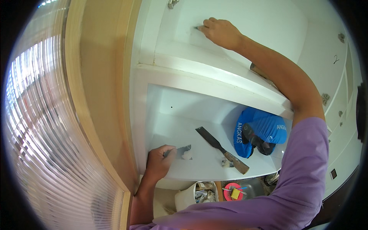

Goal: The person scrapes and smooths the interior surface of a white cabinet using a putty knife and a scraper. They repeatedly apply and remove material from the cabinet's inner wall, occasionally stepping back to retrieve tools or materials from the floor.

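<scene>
"White boards make up the biggest thing, right?"

"Yes, the cupboard (214, 85), with an upper and a lower compartment. Next is the wooden door (101, 57) at nine o'clock, with its ribbed see-through panel (46, 134)."

"After that?"

"Blue bundle (245, 136), something black against it, at three o'clock in the lower compartment. Then the white bucket (184, 200) underneath, at six. Then the scraper (209, 137) on the lower shelf, blade toward ten, wooden handle toward four."

"And the hands?"

"Right hand (222, 33) at one o'clock, inside the upper compartment, thumb and fingers pinched together. Left hand (158, 163) at seven, by the lower shelf, curled closed."

"Gripping what?"

"Left one, a dark flat piece (184, 148) jutting out at that hand's two o'clock; the scraper lies apart from it, around three. Right one, a small dark thing (197, 27) poking out at its nine o'clock. Most of that is hidden, so I can't tell what it is."
</scene>
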Demonstrator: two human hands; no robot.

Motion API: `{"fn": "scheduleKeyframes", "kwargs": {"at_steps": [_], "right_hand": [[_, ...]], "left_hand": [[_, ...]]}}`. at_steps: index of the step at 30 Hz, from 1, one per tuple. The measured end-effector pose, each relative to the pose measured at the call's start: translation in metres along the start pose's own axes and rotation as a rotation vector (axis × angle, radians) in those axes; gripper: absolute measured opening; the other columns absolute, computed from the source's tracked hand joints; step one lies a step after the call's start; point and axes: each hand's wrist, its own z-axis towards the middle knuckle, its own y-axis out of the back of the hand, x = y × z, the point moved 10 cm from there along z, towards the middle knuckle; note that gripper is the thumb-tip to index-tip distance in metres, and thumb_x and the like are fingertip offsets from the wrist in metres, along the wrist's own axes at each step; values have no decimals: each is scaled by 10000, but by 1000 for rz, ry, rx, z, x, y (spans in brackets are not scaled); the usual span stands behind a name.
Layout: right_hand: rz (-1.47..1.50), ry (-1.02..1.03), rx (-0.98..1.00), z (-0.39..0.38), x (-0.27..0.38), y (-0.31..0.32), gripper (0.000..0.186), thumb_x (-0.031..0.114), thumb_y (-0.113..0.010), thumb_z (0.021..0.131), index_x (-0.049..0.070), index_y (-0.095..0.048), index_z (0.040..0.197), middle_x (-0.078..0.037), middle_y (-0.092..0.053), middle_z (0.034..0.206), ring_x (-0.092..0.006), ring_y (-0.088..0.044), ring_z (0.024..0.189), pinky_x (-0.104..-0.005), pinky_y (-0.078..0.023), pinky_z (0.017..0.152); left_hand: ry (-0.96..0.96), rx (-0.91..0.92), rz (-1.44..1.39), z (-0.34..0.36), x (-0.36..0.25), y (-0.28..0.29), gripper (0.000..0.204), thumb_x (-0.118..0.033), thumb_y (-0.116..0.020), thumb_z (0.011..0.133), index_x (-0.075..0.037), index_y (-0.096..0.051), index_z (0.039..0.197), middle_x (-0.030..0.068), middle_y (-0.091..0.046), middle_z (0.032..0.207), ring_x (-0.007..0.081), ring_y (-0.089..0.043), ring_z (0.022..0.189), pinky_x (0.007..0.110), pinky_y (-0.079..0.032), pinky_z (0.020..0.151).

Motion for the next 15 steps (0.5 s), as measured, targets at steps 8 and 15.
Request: {"fn": "scheduleKeyframes", "kwargs": {"at_steps": [8, 15], "right_hand": [[60, -152, 20, 13, 2, -17, 176, 5, -576, 907, -45, -662, 1053, -167, -656, 1032, -303, -675, 980, -411, -611, 768], [142, -57, 36, 16, 22, -18, 235, -9, -566, 892, -36, -644, 1112, -150, -644, 1029, -300, -663, 985, -413, -592, 792]], "left_hand": [[11, -12, 21, -1, -1, -1, 224, -154, -675, 953, 43, -738, 1037, -9, -652, 767, 63, -541, 713, 253, -454, 650], [-25, -27, 52, -1, -4, 1, 205, -137, -675, 946, 44, -737, 1020, -5, -639, 737, 61, -531, 682, 255, -441, 621]]}}
